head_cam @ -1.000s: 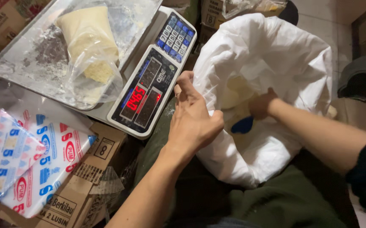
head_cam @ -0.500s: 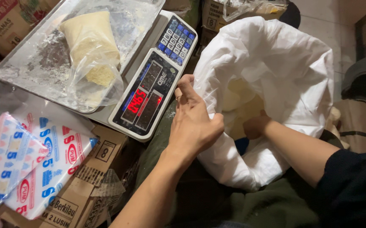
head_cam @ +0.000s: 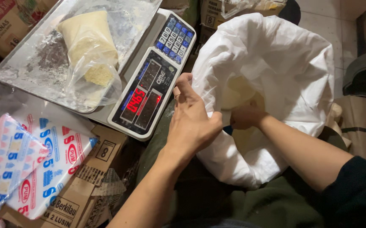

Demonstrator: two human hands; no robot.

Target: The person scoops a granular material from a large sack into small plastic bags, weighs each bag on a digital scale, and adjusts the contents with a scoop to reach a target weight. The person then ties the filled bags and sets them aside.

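Head view, looking down: the left hand (head_cam: pixel 193 122) grips the near rim of a large white sack (head_cam: pixel 271 63), fingers closed on the folded edge and holding the mouth open. The right hand (head_cam: pixel 244 117) is plunged inside the sack among pale yellowish powder (head_cam: pixel 238 90); whether its fingers are closed on anything cannot be told, since they are buried. Compared with a second ago, the right forearm has gone deeper into the sack and the blue object then visible near the wrist is now almost hidden, while the left hand keeps its hold at the same spot on the rim. Judged from this, a fresh portion of powder is being gathered rather than delivered. To the left stands a digital scale (head_cam: pixel 149 90) with lit red digits; its metal tray (head_cam: pixel 35 80), dusted with white powder, carries a clear plastic bag (head_cam: pixel 88 46) partly filled with the same pale powder, unchanged in position. Printed plastic packets (head_cam: pixel 26 160) lie on cardboard boxes (head_cam: pixel 90 185) at lower left, well apart from both hands.
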